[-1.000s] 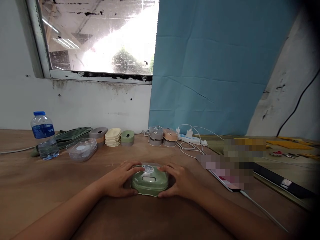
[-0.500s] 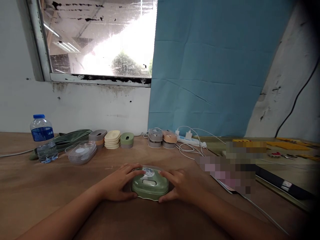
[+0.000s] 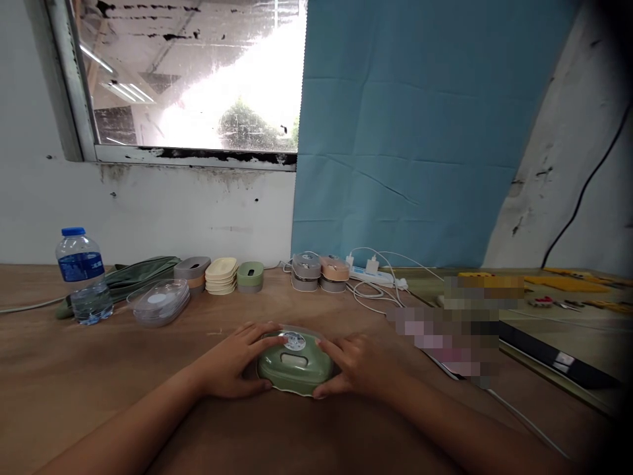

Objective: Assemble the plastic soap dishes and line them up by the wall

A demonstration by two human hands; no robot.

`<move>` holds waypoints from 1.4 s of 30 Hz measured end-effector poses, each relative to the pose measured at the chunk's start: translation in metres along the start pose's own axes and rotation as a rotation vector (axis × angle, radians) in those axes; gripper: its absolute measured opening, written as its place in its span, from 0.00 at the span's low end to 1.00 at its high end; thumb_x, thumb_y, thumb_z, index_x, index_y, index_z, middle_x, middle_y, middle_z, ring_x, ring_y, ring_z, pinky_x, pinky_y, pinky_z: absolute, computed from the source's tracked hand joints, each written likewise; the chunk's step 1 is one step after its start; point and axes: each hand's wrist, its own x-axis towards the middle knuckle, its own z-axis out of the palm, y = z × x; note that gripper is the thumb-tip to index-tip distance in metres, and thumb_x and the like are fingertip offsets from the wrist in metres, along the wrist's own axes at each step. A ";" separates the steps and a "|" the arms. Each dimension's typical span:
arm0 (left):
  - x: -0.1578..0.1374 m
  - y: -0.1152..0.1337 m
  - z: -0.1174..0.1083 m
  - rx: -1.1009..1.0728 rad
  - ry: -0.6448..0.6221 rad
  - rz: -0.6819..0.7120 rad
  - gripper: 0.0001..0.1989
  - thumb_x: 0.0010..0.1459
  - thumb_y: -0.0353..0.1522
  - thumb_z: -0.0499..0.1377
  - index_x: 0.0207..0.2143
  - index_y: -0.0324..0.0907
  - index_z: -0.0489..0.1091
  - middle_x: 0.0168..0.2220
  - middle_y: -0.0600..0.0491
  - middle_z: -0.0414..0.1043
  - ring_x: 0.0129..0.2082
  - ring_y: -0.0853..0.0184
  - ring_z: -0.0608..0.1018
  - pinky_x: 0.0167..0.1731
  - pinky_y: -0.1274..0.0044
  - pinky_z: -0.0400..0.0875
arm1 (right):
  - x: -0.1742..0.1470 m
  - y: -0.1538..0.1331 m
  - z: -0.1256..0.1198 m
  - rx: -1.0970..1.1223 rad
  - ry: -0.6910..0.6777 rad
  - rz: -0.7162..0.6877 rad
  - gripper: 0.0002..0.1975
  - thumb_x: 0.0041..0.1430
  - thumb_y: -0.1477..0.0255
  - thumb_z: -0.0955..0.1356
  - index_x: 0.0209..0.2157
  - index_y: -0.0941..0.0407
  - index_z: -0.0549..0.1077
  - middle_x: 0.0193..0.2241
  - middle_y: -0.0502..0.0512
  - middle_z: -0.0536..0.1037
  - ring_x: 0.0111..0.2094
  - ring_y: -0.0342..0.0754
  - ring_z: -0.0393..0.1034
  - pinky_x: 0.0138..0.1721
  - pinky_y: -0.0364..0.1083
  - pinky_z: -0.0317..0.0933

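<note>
1. Since the earlier frames almost nothing moved: both hands stay on the green box (image 3: pixel 295 364), and only the view shifted a little, so the box sits slightly more to the left and lower in the picture.
2. The left hand (image 3: pixel 232 361) lies against the left side of the box, its fingers spread and curved over the top edge, its thumb low at the front.
3. The right hand (image 3: pixel 360 364) holds the right side in the same way, fingers on top and thumb near the bottom rim. Both hands grip the box between them.
4. The box is low and rounded, pale green, with a lighter oval recess in the middle of its top and a round white sticker at the far edge. A thin clear rim shows around its bottom and behind it.
5. It rests on the brown table (image 3: pixel 74 369), in the near middle, right in front of the person.
6. Farther back on the left stand a water bottle (image 3: pixel 82 277) with a blue cap, a clear lid stack (image 3: pixel 161 303) and a green cloth (image 3: pixel 133 272).
7. Near the wall more boxes stand in a row (image 3: pixel 222 274), grey, cream and green, and two more (image 3: pixel 320 272) are beside a white power strip (image 3: pixel 373 275) with cables.
8. At the right lies a tablet (image 3: pixel 554 356), partly blurred.
</note>
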 end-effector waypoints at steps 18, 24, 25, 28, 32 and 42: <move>0.000 -0.013 0.007 -0.038 0.065 -0.204 0.35 0.48 0.36 0.58 0.57 0.52 0.49 0.61 0.52 0.45 0.58 0.56 0.54 0.56 0.64 0.49 | 0.000 0.008 0.004 0.643 -0.123 -0.040 0.34 0.47 0.76 0.64 0.56 0.58 0.49 0.58 0.62 0.51 0.58 0.51 0.47 0.56 0.50 0.48; -0.002 -0.041 0.015 -0.037 0.292 -0.580 0.26 0.47 0.35 0.56 0.50 0.41 0.60 0.52 0.46 0.59 0.51 0.57 0.64 0.50 0.66 0.58 | 0.001 0.006 0.002 0.580 -0.067 -0.003 0.20 0.56 0.75 0.61 0.51 0.54 0.56 0.56 0.59 0.55 0.56 0.49 0.53 0.54 0.50 0.53; -0.003 -0.046 0.017 -0.052 0.306 -0.639 0.24 0.46 0.35 0.55 0.48 0.40 0.61 0.50 0.45 0.61 0.49 0.57 0.66 0.49 0.67 0.59 | 0.001 0.005 0.003 0.548 -0.077 0.013 0.18 0.57 0.73 0.61 0.50 0.53 0.57 0.56 0.59 0.56 0.54 0.49 0.55 0.53 0.50 0.54; -0.004 -0.056 0.018 -0.087 0.317 -0.765 0.20 0.46 0.35 0.55 0.43 0.37 0.64 0.45 0.45 0.64 0.46 0.57 0.68 0.46 0.67 0.61 | 0.010 0.002 0.015 0.471 -0.054 0.099 0.18 0.57 0.71 0.62 0.50 0.52 0.58 0.55 0.58 0.57 0.52 0.50 0.58 0.50 0.51 0.57; -0.004 -0.053 0.017 -0.064 0.308 -0.789 0.17 0.46 0.34 0.55 0.40 0.38 0.65 0.42 0.46 0.67 0.44 0.59 0.69 0.44 0.70 0.62 | 0.047 0.003 0.047 0.288 -0.055 0.244 0.20 0.57 0.72 0.63 0.52 0.53 0.58 0.54 0.60 0.57 0.49 0.52 0.62 0.48 0.50 0.59; -0.001 -0.041 0.011 0.037 0.202 -0.707 0.07 0.47 0.33 0.55 0.30 0.41 0.69 0.35 0.51 0.69 0.38 0.62 0.71 0.35 0.75 0.63 | 0.154 0.027 0.115 0.092 -0.178 0.521 0.18 0.61 0.72 0.60 0.54 0.56 0.58 0.54 0.62 0.58 0.46 0.53 0.64 0.42 0.53 0.63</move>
